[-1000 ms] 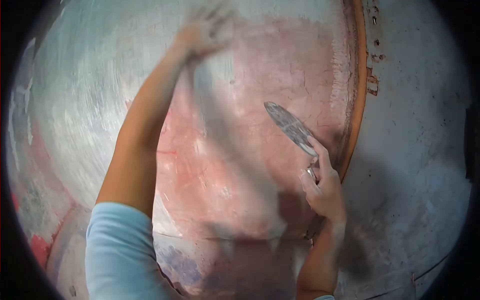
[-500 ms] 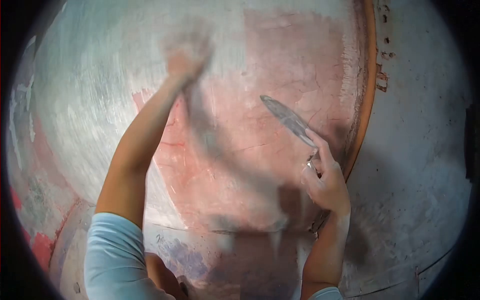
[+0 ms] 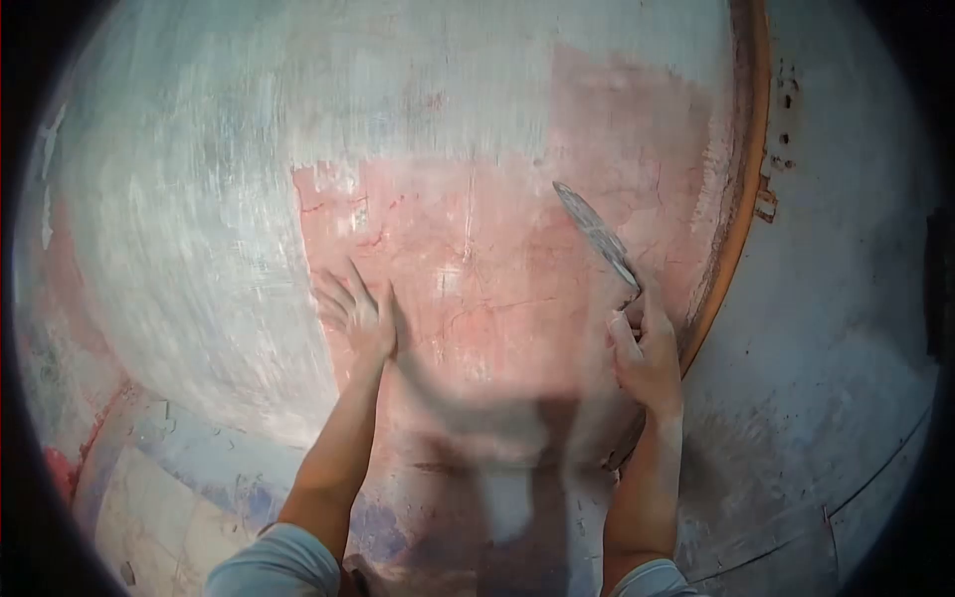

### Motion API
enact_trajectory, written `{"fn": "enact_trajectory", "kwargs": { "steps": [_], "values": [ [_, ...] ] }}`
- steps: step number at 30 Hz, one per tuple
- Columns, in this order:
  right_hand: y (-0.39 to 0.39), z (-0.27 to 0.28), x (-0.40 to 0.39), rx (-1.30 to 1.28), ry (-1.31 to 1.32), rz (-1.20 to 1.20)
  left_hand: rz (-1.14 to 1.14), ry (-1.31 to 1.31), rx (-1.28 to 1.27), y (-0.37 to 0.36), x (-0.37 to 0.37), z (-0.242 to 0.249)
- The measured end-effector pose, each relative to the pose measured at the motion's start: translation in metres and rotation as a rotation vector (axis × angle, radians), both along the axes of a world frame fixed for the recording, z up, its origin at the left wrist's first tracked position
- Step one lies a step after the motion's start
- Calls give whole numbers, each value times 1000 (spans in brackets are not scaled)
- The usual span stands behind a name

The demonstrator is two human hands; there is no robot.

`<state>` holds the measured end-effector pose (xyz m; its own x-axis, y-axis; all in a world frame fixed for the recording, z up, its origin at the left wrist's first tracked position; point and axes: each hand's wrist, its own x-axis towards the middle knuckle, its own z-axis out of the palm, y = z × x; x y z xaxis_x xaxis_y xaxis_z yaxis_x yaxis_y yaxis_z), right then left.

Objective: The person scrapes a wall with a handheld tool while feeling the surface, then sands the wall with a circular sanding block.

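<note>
A streaky grey-white wall carries a broad, finely cracked pink patch with ragged white streaks along its right side. Below, the pale floor bears purple stains and one small dark fragment toward the left.

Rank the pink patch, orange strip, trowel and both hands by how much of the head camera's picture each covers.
Largest to smallest, as they look:
1. Pink patch
2. Orange strip, visible part
3. Left hand and right hand: too alike to rank
4. Trowel, partly hidden in the grip
</note>
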<state>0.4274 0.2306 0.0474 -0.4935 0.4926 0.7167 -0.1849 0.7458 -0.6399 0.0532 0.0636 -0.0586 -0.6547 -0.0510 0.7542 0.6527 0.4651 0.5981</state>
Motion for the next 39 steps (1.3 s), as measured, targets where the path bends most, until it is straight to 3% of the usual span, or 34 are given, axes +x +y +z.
{"fn": "enact_trajectory", "kwargs": {
  "steps": [1, 3, 8, 10, 13, 15, 17, 19, 21, 22, 28, 31, 34, 35, 38, 39],
  "values": [
    [-2, -1, -3, 45, 3, -36, -24, -1, 13, -2, 2, -19],
    [-6, -4, -11, 97, 15, -100, 16, 144, -296, -6, -1, -45],
    [-6, -20, -30, 152, -14, -227, -117, 146, -336, -7, 13, -40],
    [-14, -26, -44, 332, 104, -358, -147, 273, -500, -19, 1, -43],
    [-28, -30, -58, 391, 97, -412, -221, 177, -501, -22, 15, -14],
    [-45, -21, -69, 275, 34, -401, -254, 133, -498, -20, 11, -1],
    [-40, -18, -83, 457, 75, -467, -231, 223, -426, -17, 7, -2],
    [-34, -9, -96, 456, 55, -497, -247, 184, -433, -17, 10, 2],
    [-38, 4, -106, 280, -91, -562, -256, 146, -441, -14, 11, 2],
    [-21, -5, -112, 502, -32, -597, -248, 174, -420, -13, 10, 0],
    [-28, -36, -125, 501, -113, -668, -261, 166, -408, -14, 11, 0],
    [-17, -19, -125, 659, -63, -720, -276, 159, -429, -17, 11, 3],
    [-31, 35, -126, 443, -172, -688, -274, 176, -430, -15, 7, -2],
    [-27, 46, -130, 488, -164, -719, -259, 208, -417, -14, 7, -4],
    [-30, 39, -134, 477, -131, -673, -263, 164, -446, -16, 10, 2],
    [-27, 24, -135, 617, -100, -739, -271, 162, -449, -16, 12, 0]
  ]
}}
